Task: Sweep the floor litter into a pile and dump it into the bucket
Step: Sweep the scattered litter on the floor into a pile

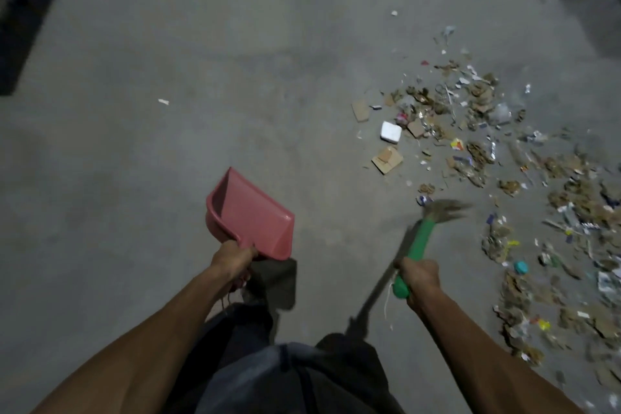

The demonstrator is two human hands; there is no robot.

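Grey concrete floor (168,178) fills the view. Litter (477,131) is spread in a loose band on my right side, running from far-centre toward near-right: cardboard scraps, brown crumbly bits, wrappers, a white foam block (390,132), a small teal cap (521,267). One stray white scrap (163,101) lies well apart on the left.

Pink dustpan (250,215) is off the floor, long axis pointing away from me and slightly left, open mouth up and to the right, nothing visible in it. My left hand (233,259) grip is closed around its handle.

Green-handled broom (418,245) angles up and right toward the litter, bristles (445,208) blurred, just beside the nearest scraps. My right hand (420,279) grip is wrapped around the green handle.
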